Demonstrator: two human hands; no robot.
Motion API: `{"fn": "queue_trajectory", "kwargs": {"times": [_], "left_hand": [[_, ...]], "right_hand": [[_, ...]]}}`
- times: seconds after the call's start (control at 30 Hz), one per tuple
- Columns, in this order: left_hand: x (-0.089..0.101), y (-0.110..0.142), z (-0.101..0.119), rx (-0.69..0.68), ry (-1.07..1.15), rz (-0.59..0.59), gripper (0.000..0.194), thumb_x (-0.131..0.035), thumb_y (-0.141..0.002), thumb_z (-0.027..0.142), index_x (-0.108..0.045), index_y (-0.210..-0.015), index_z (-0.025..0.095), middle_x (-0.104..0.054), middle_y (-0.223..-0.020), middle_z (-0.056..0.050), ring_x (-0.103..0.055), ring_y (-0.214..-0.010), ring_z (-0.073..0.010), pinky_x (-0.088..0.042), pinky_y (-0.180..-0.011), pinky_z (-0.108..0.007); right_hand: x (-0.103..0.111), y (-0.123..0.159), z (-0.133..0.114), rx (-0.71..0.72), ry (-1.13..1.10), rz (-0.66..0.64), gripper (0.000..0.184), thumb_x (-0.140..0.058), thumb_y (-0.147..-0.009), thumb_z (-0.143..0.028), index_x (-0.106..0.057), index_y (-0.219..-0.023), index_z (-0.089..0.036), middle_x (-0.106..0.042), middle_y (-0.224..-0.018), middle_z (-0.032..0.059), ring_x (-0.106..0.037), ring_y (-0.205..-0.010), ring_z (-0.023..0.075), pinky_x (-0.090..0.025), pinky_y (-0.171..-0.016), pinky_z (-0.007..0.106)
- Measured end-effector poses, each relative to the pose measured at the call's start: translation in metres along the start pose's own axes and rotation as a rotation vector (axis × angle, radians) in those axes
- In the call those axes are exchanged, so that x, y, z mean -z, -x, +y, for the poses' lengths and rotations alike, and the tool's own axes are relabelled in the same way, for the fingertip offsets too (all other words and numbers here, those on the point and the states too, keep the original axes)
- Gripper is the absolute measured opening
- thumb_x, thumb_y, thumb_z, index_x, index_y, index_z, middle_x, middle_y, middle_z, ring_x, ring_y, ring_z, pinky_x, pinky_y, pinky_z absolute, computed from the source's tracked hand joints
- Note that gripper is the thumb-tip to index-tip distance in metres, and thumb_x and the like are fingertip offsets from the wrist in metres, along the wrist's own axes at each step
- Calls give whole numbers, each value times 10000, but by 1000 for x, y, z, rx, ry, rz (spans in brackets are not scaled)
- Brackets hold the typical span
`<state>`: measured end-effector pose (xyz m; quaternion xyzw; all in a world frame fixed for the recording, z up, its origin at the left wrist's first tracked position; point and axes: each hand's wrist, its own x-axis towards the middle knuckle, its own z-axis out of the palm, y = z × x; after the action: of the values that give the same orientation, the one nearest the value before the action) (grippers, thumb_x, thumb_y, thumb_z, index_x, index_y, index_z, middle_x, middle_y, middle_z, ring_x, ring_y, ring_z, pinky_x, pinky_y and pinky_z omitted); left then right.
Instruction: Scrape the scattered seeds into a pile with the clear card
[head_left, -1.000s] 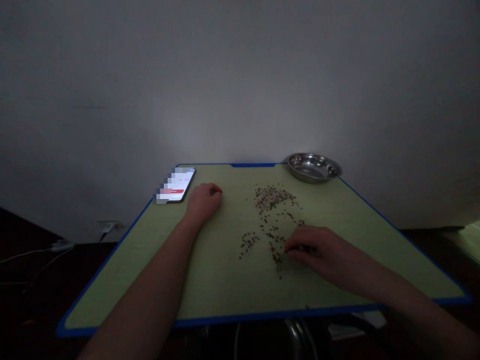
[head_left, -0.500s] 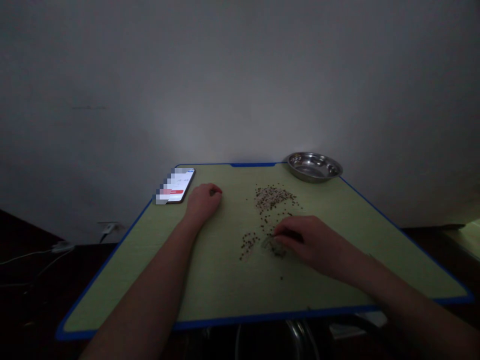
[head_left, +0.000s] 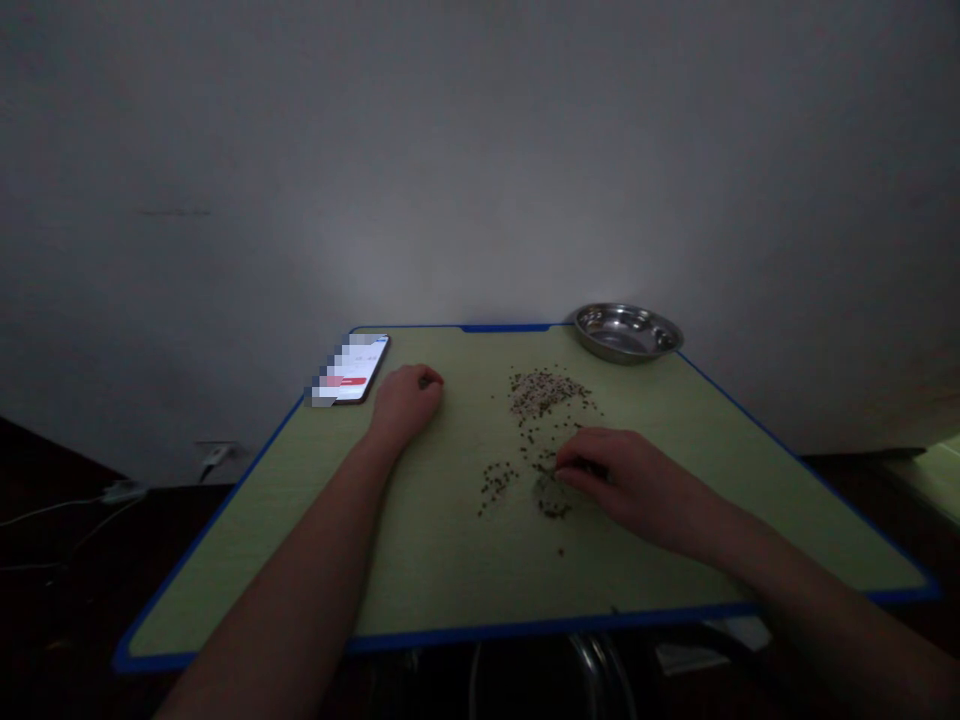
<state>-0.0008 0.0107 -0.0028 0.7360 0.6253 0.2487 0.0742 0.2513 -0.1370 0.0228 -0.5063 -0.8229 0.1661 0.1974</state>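
My left hand [head_left: 409,398] rests on the table, curled closed, just right of a phone. Its fingertips are mostly hidden, so I cannot make out anything inside. Over a small scatter of dark bits [head_left: 553,512], my right hand [head_left: 611,475] is closed with thumb and fingertips pinched together. Whatever the pinch holds is too small to tell. A loose group of dark grains [head_left: 496,482] lies left of it. Farther back is a larger pile of mixed pale and dark grains [head_left: 546,393], with stray dark ones trailing towards my right hand.
The phone [head_left: 351,368], screen lit, lies at the table's back left. A shallow steel bowl [head_left: 628,345] stands at the back right corner. The pale green table [head_left: 442,560] has a blue edge and stands against a wall. Cables [head_left: 124,492] lie low at the left.
My right hand has shifted slightly to the right, and its thumb and fingers look closer together. More of the dark bits below it show. My left hand has stayed in place.
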Motion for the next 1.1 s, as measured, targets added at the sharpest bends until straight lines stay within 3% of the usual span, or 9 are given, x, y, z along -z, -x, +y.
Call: {"fn": "queue_trajectory", "kwargs": {"times": [0.23, 0.8, 1.1], "left_hand": [[0, 0, 0, -3, 6, 9, 293, -464, -769, 238, -711, -915, 179, -693, -997, -99, -605, -963, -238, -458, -897, -378], [0, 0, 1, 3, -3, 3, 285, -473, -774, 246, -709, -919, 176, -694, -990, -98, -602, -958, -229, -459, -883, -366], [2, 1, 2, 5, 9, -14, 298, -468, -770, 229, -709, -932, 159, -690, -1016, -114, -600, -970, -246, -453, -891, -384]], "right_hand": [[3, 8, -7, -4, -78, -76, 162, -525, -899, -208, -668, -822, -206, -671, -778, 15, -582, -720, 150, -419, -681, 274], [13, 23, 6, -53, -147, -156, 189, -512, -912, -248, -689, -862, -204, -691, -831, 27, -610, -774, 169, -455, -712, 293], [0, 12, 1, -20, -138, -138, 156, -542, -895, -219, -692, -856, -202, -695, -827, 21, -609, -774, 165, -450, -728, 294]]}}
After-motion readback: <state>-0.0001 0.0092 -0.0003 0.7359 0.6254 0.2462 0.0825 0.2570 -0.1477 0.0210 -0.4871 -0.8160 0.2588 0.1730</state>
